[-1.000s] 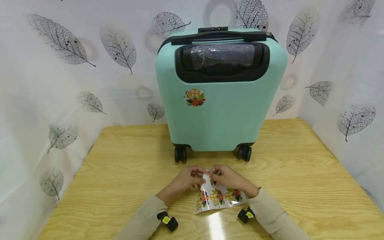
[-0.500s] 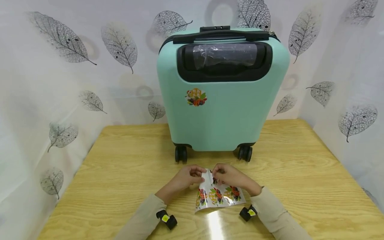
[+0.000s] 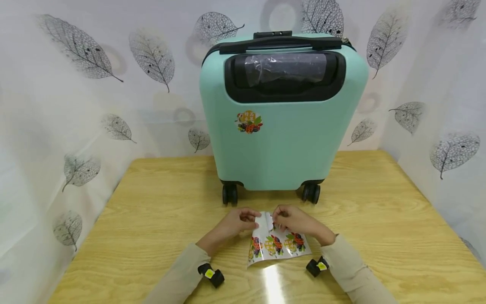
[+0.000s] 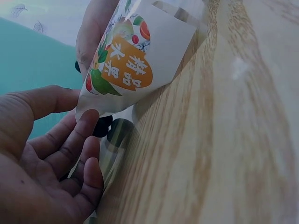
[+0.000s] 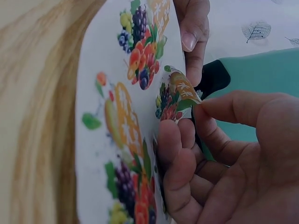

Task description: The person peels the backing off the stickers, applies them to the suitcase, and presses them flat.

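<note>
A glossy sticker sheet [image 3: 282, 252] with several fruit-print stickers is held up in front of the suitcase, its lower edge curving over the table. My left hand [image 3: 236, 223] pinches the sheet's upper left edge between thumb and forefinger, as the left wrist view [image 4: 51, 135] shows. With thumb and fingertip, my right hand [image 3: 298, 221] pinches the edge of one fruit sticker [image 5: 180, 95], which curls up partly off the backing. The right hand's other fingers [image 5: 180, 170] are curled against the sheet. A bare white strip of backing [image 3: 262, 226] shows between the hands.
A mint-green suitcase [image 3: 282, 145] stands on its wheels behind the hands, with one round fruit sticker [image 3: 249, 122] on its upper left front. The wooden table [image 3: 159, 219] is backed by a leaf-patterned curtain [image 3: 159, 122]. Light glares on the table's front.
My right hand has moved slightly right, drawing the sticker's edge farther from the backing, and more white shows between the hands. My left hand keeps its pinch on the sheet.
</note>
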Available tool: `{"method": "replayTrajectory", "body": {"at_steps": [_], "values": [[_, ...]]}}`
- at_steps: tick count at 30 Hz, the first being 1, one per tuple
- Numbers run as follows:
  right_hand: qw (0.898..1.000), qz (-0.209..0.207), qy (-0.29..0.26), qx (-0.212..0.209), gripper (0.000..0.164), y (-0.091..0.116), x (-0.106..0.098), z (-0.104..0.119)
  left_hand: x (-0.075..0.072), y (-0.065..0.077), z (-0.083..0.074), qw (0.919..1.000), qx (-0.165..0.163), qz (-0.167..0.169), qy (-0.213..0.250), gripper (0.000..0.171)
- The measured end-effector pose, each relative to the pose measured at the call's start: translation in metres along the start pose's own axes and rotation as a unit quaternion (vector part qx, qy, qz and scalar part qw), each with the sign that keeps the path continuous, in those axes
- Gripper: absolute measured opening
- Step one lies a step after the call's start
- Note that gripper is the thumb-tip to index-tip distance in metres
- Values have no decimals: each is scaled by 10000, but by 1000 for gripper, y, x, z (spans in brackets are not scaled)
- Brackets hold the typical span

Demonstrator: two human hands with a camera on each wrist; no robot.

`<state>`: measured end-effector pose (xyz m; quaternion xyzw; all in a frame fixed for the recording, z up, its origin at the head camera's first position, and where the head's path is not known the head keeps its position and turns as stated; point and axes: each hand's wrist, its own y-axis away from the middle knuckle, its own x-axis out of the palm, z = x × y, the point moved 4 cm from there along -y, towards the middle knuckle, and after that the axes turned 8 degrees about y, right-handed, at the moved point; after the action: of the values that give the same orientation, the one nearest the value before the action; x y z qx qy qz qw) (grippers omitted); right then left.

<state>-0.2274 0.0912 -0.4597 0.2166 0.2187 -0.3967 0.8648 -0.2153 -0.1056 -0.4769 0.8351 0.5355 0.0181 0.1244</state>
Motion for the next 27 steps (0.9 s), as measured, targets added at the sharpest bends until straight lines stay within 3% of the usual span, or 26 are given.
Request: {"method": "replayTrajectory", "body": {"at_steps": [11, 27], "values": [[9999, 8, -99, -108, 19, 1, -5, -1, -4, -1, -1, 9997, 71, -95, -213, 28], [9995, 35, -255, -164, 20, 5, -14, -4, -8, 1, -2, 9997, 59, -128, -178, 29]]}}
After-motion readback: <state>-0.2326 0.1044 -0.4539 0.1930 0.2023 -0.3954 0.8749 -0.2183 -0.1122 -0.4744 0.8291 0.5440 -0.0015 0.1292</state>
